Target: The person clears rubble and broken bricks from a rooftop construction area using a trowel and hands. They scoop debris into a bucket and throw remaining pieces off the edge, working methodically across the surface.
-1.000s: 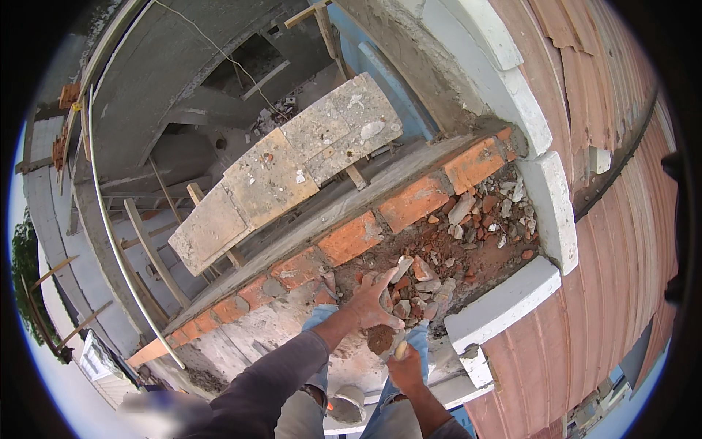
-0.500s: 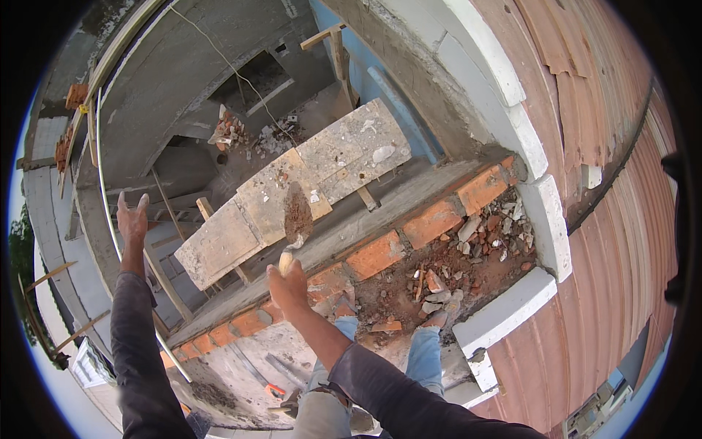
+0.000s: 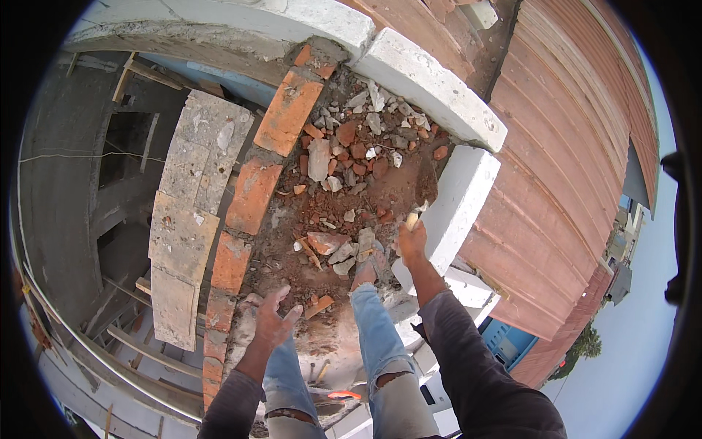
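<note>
The right grip [image 3: 412, 239], a bare hand, is closed around the pale handle of a dark-bladed metal trowel [image 3: 427, 184], which lies along the right side of a reddish-brown soil bed [image 3: 398, 178], beside the inner face of a long white rectangular block [image 3: 461, 201]; whether the blade touches that block, I cannot tell. The left grip [image 3: 272, 322] is spread and holds nothing, poised near the row of mortared orange bricks [image 3: 252, 194]. To work the trowel well here, it seems best to keep the blade low and flat, stroke parallel to the block, and leave room for the knuckles against its edge. Mixed grey and orange rubble [image 3: 358, 150] could catch the tip, so short, light strokes look safer; the free hand might steady or lift larger lumps, such as the broken orange brick piece [image 3: 327, 241] near the feet.
</note>
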